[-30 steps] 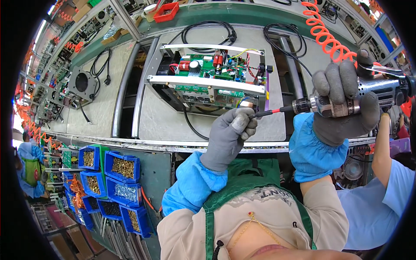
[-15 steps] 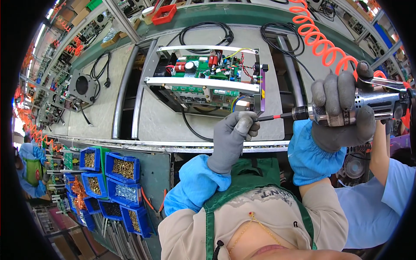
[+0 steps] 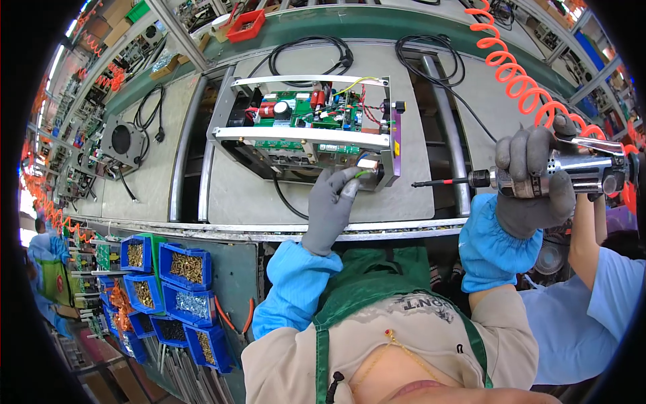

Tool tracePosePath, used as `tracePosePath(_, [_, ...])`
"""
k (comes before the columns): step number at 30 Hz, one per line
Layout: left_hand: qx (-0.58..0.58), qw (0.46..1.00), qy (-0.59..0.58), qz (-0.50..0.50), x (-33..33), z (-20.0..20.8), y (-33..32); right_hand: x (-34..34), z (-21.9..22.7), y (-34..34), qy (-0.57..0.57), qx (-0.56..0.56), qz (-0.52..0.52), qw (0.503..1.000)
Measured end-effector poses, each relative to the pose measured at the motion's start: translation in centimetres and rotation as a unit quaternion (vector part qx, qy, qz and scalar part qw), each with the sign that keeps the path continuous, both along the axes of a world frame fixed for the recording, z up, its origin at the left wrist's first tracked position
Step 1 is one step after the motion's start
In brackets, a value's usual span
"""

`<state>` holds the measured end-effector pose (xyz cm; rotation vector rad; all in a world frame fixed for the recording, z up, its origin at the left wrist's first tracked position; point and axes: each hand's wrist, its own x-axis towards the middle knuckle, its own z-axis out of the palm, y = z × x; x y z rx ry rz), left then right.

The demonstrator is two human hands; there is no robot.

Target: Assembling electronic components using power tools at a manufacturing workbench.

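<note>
My right hand [image 3: 538, 172] is wrapped round a silver air screwdriver [image 3: 565, 176]; its long dark bit with a red band points left, its tip just right of the machine. In my gloved left hand [image 3: 333, 202], thumb and fingers pinch a short green wire [image 3: 363, 173] at the near right corner of an open-framed machine [image 3: 303, 137]. That machine has two silver rails, a green circuit board with red and white parts, and a purple end panel [image 3: 397, 151]. My fingers partly hide the wire's ends.
Blue bins [image 3: 186, 265] of screws and small parts stand at lower left, beside red-handled pliers [image 3: 232, 316]. A coiled orange air hose [image 3: 515, 77] hangs at right. Black cables [image 3: 309, 50] lie behind the machine. Another unit [image 3: 124, 141] stands left; a co-worker's blue sleeve [image 3: 616, 276] shows right.
My left hand has left the screwdriver bit and moved left to the machine's near right corner, now pinching the green wire. The screwdriver has shifted slightly right in my right hand.
</note>
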<state>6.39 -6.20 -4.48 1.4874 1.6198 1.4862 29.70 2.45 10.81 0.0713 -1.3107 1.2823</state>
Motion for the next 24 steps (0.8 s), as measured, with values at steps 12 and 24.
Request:
tracePosePath(12, [-0.095, 0.987, -0.121, 0.037, 1.8, 0.6, 0.3, 1.5, -0.9, 1.1, -0.017, -0.016, -0.008, 1.0])
tracePosePath(24, [-0.151, 0.974, -0.143, 0.086, 3.7, 1.8, 1.3, 0.8, -1.6, 2.3, -0.08, -0.018, -0.04, 0.996])
